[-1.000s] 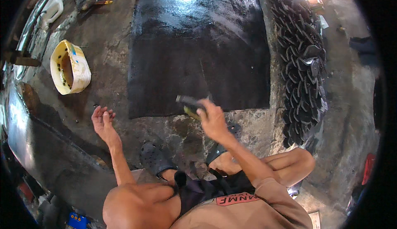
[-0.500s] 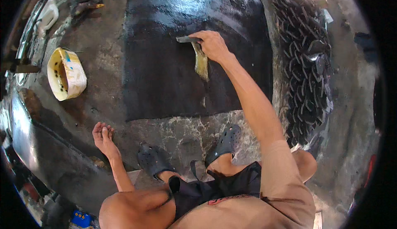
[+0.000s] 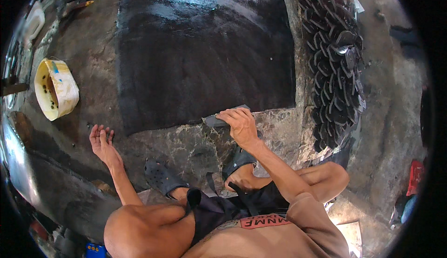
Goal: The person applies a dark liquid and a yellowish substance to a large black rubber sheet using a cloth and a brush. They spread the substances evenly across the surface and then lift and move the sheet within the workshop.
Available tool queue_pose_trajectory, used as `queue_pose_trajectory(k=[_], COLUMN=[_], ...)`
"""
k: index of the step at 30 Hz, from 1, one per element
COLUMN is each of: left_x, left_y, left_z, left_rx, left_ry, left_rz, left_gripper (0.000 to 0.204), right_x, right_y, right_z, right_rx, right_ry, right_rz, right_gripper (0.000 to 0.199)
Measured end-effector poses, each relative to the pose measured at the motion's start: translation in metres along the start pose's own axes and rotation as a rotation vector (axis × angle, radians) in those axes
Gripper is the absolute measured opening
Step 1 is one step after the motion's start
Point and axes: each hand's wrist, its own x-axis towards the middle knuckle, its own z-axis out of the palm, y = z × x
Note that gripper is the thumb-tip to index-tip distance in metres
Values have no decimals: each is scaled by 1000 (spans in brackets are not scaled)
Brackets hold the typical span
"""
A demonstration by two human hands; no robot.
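Whereas half a second ago it reached far across the black rubber sheet [image 3: 205,57], the right hand [image 3: 240,125] now grips its flat dark scraper [image 3: 219,118] at the near edge, stroke finished, while the left hand [image 3: 101,141] rests open on the floor.

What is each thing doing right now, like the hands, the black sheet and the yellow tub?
Right hand: gripping a flat scraper at the sheet's near edge.
Left hand: open, nothing in it.
Black sheet: flat, wet and shiny.
Yellow tub: tipped sideways.
Dark pieces: piled in overlapping rows.
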Motion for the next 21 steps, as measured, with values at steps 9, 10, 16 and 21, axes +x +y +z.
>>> queue_pose_trajectory(k=[9, 10, 16, 21], left_x=[42, 45, 96, 114], left_y=[3, 10, 33, 34], left_z=[-8, 3, 67, 68], left_rx=[313, 342, 526, 537], left_ry=[316, 339, 527, 700], left_rz=[403, 419, 674, 574], left_gripper=[60, 67, 120, 129], right_x=[151, 178, 287, 362], right_y=[-113, -140, -280, -373], right_z=[-201, -212, -243, -123], right_rx=[702, 730, 1117, 444], right_ry=[-271, -274, -437, -61], right_rz=[231, 165, -227, -701], right_gripper=[44, 45, 44, 26])
